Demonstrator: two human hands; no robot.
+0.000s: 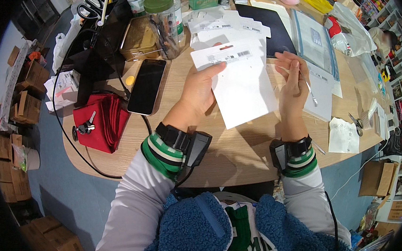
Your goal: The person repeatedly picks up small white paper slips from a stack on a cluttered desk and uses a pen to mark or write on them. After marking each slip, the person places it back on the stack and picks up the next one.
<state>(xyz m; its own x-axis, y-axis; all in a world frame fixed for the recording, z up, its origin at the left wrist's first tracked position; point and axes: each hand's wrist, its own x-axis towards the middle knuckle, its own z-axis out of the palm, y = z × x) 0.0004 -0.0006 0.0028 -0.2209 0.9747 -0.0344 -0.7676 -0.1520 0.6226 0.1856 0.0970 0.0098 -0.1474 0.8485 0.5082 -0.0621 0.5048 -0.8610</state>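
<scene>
My left hand (200,88) pinches a white cardboard hang card (246,93) by its left edge, thumb on top. The card is tilted above the wooden table and has a slot near its top edge, with small print and a barcode below the slot. Further back lie several similar white cards (210,24), overlapping one another. My right hand (294,79), apart from the card on its right, holds a thin silvery tool (310,90) whose tip points down towards me. Beneath and beside that hand lies a stack of white cards (320,91).
On the left are a smartphone (147,87), a folded red cloth (103,122) with keys on it and a black cable (54,101). A green-lidded jar (163,29) stands behind. A black folder (267,24), a zip pouch (313,42) and small scissors (357,123) lie right.
</scene>
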